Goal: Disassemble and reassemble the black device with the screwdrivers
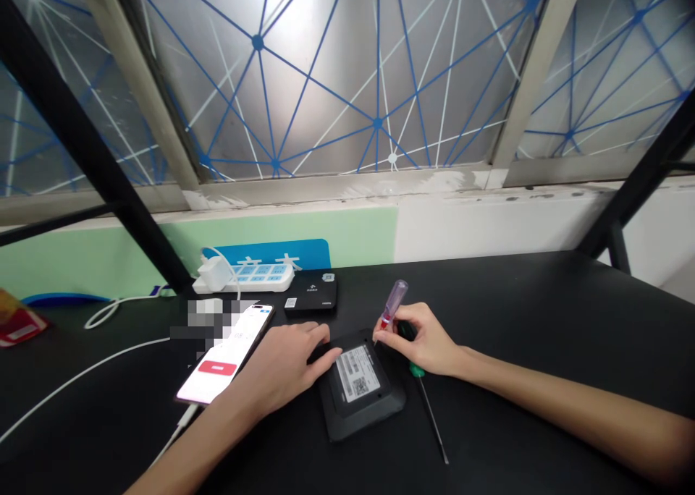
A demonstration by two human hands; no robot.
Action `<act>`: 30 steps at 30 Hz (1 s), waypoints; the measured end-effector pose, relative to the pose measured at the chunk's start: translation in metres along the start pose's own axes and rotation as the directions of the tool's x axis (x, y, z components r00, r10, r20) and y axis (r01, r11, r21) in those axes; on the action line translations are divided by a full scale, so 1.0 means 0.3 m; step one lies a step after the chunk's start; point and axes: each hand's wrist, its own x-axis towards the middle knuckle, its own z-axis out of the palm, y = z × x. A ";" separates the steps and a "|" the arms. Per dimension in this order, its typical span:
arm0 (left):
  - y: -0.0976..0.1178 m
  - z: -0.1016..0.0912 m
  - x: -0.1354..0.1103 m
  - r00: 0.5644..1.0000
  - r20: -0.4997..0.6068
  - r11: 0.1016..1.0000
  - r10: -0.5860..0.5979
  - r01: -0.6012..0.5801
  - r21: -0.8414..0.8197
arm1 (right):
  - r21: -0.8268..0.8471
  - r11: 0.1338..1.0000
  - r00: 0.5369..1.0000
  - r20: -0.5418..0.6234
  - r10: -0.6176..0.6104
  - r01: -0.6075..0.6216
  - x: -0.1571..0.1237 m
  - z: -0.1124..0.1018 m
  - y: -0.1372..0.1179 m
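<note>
A black electronic box [361, 408] lies on the table with its labelled side up. My left hand [293, 354] holds its left side, thumb on the edge near the label and fingers curled by the far left corner. Pinched in my right hand [420, 339] is a small screwdriver [394, 299] with a clear purple handle. It stands nearly upright, tip down at the box's far right corner; the exact contact is too small to see. A second screwdriver [428, 407], green and black handled, lies beside the box, its handle partly hidden under my right hand.
A lit phone [228, 365] with a cable lies left of my left hand. Behind are a second black box [311, 292] and a white power strip [266, 278] with a plugged-in charger. Black frame posts [146, 238] rise at both sides, before a window.
</note>
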 end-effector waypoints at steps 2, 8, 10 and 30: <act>0.006 0.003 0.003 1.000 0.010 1.000 -0.009 0.009 -0.017 | 0.004 1.000 1.000 0.000 0.002 -0.002 0.002 0.000 -0.003; 0.006 -0.003 0.005 0.995 0.060 0.997 -0.079 0.079 -0.005 | -0.007 1.000 1.000 0.006 0.007 -0.007 0.003 -0.002 -0.009; 0.004 -0.007 0.003 0.994 0.067 0.997 -0.082 0.082 0.007 | -0.014 1.000 1.000 0.005 0.005 -0.005 0.003 -0.001 -0.005; 0.020 -0.027 -0.016 0.994 0.102 0.999 -0.039 0.043 -0.030 | -0.057 0.998 1.000 -0.018 -0.018 0.017 -0.001 -0.004 -0.002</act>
